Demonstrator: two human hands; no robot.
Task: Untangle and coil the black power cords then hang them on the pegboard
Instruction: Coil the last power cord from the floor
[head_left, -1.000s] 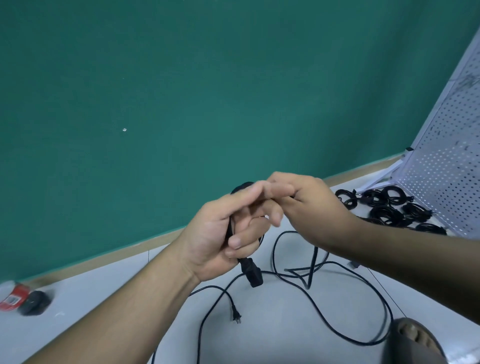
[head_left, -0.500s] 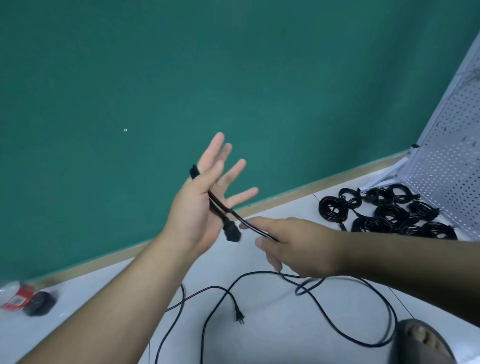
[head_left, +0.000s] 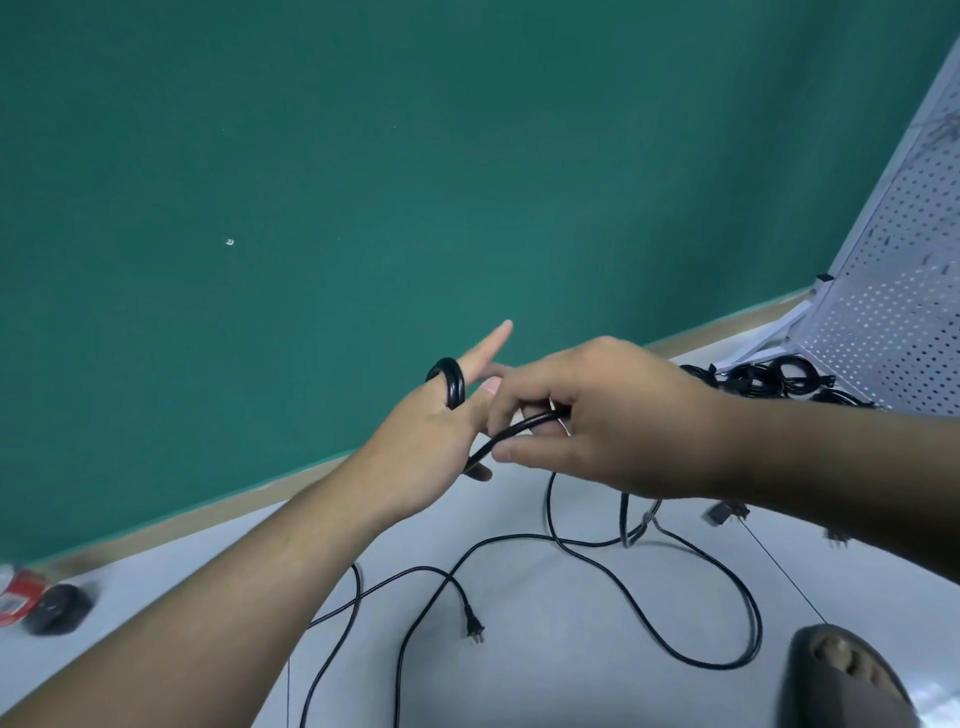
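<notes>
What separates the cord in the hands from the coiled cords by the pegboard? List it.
The held cord is mostly loose, trailing over the floor in wide loops; the coiled cords are wound into tight bundles. The held cord is raised, looped over the left hand and pinched by the right hand; the coiled cords lie untouched at the foot of the pegboard. Both are black, and neither hangs on the pegboard.
</notes>
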